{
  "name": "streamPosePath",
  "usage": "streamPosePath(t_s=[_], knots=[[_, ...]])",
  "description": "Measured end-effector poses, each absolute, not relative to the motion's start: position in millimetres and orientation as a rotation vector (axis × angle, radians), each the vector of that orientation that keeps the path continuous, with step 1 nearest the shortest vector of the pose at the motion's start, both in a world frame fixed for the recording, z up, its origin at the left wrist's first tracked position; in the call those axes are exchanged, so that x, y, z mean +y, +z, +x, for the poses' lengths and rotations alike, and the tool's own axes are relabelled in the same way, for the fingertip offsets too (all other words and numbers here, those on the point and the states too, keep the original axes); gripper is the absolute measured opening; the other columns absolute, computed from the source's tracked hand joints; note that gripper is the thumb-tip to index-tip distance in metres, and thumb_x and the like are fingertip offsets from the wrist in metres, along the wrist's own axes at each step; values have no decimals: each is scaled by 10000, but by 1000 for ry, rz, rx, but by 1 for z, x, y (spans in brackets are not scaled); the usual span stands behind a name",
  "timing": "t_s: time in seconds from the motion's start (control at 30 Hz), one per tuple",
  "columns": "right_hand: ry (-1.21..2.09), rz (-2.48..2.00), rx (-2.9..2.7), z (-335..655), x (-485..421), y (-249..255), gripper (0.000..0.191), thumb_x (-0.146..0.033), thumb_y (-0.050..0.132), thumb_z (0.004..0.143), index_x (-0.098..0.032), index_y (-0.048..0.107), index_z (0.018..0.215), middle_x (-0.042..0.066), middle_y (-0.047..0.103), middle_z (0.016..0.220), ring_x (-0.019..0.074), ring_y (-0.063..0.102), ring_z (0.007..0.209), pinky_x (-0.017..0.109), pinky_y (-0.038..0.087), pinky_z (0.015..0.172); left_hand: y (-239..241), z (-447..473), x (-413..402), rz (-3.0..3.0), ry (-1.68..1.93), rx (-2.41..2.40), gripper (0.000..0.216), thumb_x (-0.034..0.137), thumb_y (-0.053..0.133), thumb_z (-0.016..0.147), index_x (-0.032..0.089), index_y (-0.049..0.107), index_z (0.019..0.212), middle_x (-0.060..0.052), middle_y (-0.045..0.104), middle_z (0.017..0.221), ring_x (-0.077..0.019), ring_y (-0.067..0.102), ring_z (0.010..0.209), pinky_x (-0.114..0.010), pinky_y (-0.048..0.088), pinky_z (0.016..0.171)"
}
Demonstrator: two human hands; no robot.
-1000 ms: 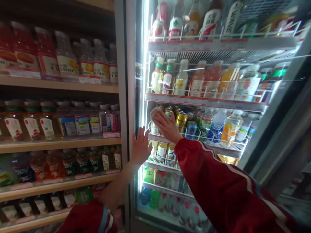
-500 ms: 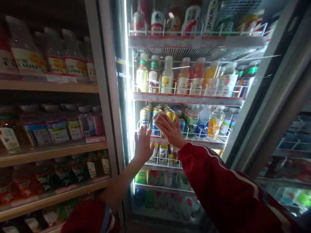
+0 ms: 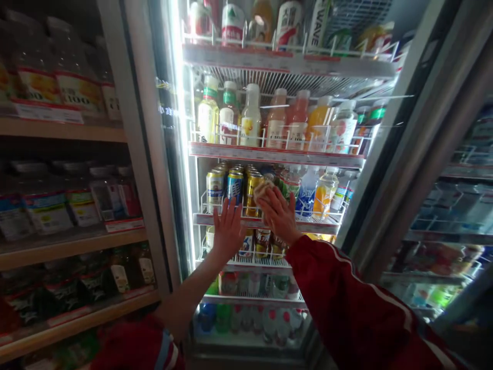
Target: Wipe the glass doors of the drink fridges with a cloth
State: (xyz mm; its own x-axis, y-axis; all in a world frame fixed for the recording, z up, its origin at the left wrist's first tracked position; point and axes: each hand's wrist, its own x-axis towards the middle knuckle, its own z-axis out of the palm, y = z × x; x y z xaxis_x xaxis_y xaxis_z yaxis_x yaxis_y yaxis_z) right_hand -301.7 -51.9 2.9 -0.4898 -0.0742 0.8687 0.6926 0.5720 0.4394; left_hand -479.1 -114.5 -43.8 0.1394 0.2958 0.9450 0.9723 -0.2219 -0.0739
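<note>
The person's right hand [image 3: 280,213] has hold of a bunched, light brown cloth [image 3: 263,192], the fingers laid together and nearly straight over it. The cloth is at the glass front of a lit drinks cooler, seen against the can shelf, just right of a gold can [image 3: 252,196] and left of a blue-labelled bottle [image 3: 308,191]. The left hand [image 3: 228,228] is spread open with nothing in it, fingers pointing up, lower and to the left of the right one (whether its palm touches the glass, one cannot tell). Its fingertips show in front of a blue can [image 3: 234,186], beside a pale can [image 3: 214,187]. Both arms wear red sleeves [image 3: 331,288] with pale stripes, the left one ending well short of the wrist. A bright light strip [image 3: 181,139] runs up the cooler's left edge, and wooden shelves [image 3: 73,248] of bottles stand beyond it.
</note>
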Motion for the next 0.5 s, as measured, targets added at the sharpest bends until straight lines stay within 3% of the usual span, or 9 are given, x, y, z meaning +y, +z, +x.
streamPosePath(t_s=[0.13,0.2,0.4,0.5], knots=[[-1006,-590,-1634,-275,-38,29,412,-210,398,890,-240,427,1300,46,172,1523,203,142,1406,497,31,1141,-44,-461,-110,-1679,-1121,-1224,610,210,511,805,111,303,1370,-186,322,1445,-253,103,1404,-492,56,1136],[-1009,-610,-1625,-265,-37,28,408,-221,380,898,-243,425,1303,40,141,1531,205,137,1407,493,33,1141,-46,-452,-108,-1696,-1120,-1221,609,200,507,805,113,301,1371,-181,321,1446,-250,97,1405,-491,54,1137],[-1030,-522,-1883,-249,-49,-18,396,-227,476,872,-259,482,1267,70,409,1412,207,174,1398,504,62,1134,-45,-426,-104,-1715,-1097,-1218,611,205,495,810,125,286,1379,-164,322,1451,-229,74,1408,-480,35,1142],[-1052,-526,-1898,-235,-46,-16,384,-224,467,878,-264,497,1258,68,466,1366,201,187,1394,504,70,1131,-42,-411,-102,-1737,-1081,-1227,618,199,491,804,122,283,1381,-160,311,1457,-230,66,1409,-479,28,1142]])
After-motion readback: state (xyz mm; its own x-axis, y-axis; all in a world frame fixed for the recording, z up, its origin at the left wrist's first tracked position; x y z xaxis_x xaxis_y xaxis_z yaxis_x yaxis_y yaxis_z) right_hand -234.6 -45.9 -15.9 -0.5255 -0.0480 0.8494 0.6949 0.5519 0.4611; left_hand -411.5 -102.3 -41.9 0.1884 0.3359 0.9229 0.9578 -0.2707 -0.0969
